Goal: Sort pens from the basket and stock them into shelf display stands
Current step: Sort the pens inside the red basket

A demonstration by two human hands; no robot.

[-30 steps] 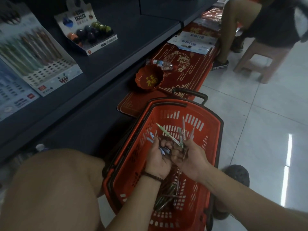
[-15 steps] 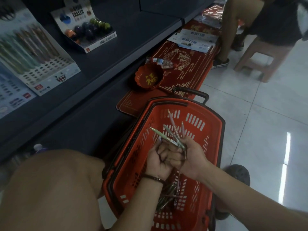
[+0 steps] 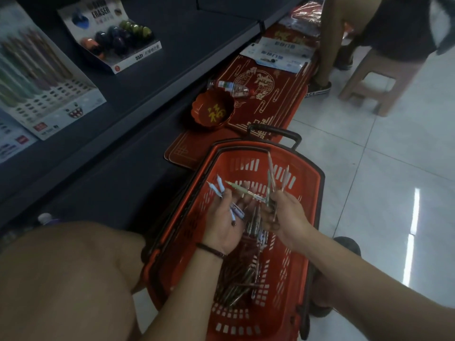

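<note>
A red plastic basket (image 3: pixel 312 193) stands on the floor below me, with a pile of pens (image 3: pixel 240 279) on its bottom. Above it, my left hand (image 3: pixel 225 222) lies palm up, fingers spread, with light blue pens (image 3: pixel 221 193) resting across the palm and fingers. My right hand (image 3: pixel 283 217) grips a fanned bunch of pens (image 3: pixel 270 180) that point up and away. A green pen (image 3: pixel 243 190) reaches from that bunch towards my left fingers. A pen display stand (image 3: pixel 41 77) sits on the dark shelf at the far left.
An eraser display box (image 3: pixel 110 38) stands on the dark shelf (image 3: pixel 184 45). Red trays (image 3: pixel 275 94), a red bowl (image 3: pixel 213 112) and a small bottle (image 3: pixel 230 87) lie beyond the basket. A seated person's leg (image 3: pixel 337 33) and stool (image 3: pixel 376 77) are at top right. My knee (image 3: pixel 61 279) fills the lower left.
My hands were pressed together over the basket; they have drawn apart. The left hand has opened palm up with blue pens on it, and the right keeps the bunch.
</note>
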